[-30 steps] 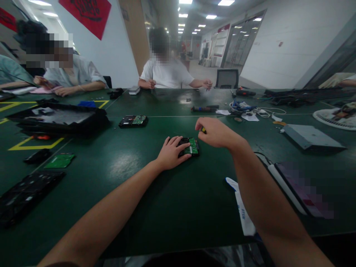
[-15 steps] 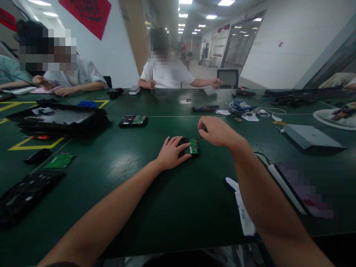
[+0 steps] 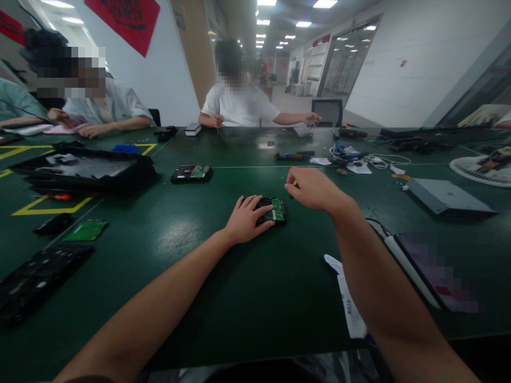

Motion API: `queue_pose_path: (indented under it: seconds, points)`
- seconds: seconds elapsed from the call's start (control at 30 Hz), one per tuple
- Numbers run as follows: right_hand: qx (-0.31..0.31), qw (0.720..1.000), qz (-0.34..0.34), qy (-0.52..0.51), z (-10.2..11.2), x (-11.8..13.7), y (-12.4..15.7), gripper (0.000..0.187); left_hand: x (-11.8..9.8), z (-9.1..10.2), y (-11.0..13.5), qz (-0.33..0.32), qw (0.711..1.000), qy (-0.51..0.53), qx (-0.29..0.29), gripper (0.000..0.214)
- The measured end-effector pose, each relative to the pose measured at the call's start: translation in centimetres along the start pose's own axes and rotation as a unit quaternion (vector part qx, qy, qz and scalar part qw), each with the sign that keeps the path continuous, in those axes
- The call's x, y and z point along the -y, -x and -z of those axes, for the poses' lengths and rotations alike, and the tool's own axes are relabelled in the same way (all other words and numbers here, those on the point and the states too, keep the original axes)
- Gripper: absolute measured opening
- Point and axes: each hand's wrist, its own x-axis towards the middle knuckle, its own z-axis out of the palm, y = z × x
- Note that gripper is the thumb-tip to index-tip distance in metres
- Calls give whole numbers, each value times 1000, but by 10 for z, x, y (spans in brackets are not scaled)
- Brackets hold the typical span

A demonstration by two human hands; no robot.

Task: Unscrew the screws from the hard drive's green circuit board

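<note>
A small hard drive with a green circuit board facing up lies on the dark green table. My left hand lies flat on its left part, fingers spread, pressing it down. My right hand hovers just above and to the right of the drive, fingers pinched round a small tool with a yellow and black handle; most of the tool is hidden in the fist.
A second hard drive lies further back left. A black tray, a green board and a black keyboard-like panel sit at left. Cables and a grey box lie at right. People sit across the table.
My right hand shifted slightly right and down near the drive's far right corner, still pinching the tool. My left hand stayed put. The person opposite stretched an arm out to the right.
</note>
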Motion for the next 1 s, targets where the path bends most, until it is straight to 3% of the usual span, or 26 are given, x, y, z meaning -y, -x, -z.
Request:
queue_pose_path:
  seconds: [0.2, 0.43, 0.6, 0.7, 0.83, 1.0]
  points:
    - [7, 997, 64, -36, 0, -1, 0, 20, 1, -2, 0, 3, 1000, -10, 0, 59]
    - [3, 1000, -1, -1, 2, 1, 2, 12, 1, -1, 0, -2, 1000, -15, 1, 59]
    - [-8, 998, 63, -28, -2, 2, 0, 17, 1, -2, 0, -2, 1000, -14, 1, 61]
    - [-13, 999, 34, -15, -2, 2, -1, 11, 1, -2, 0, 0, 1000, -6, 1, 61]
    - [-17, 1000, -10, 2, -2, 1, -2, 17, 2, -2, 0, -1, 1000, -8, 1, 60]
    - [-8, 996, 64, -58, -1, 6, -1, 16, 2, -4, -1, -3, 1000, -15, 3, 60]
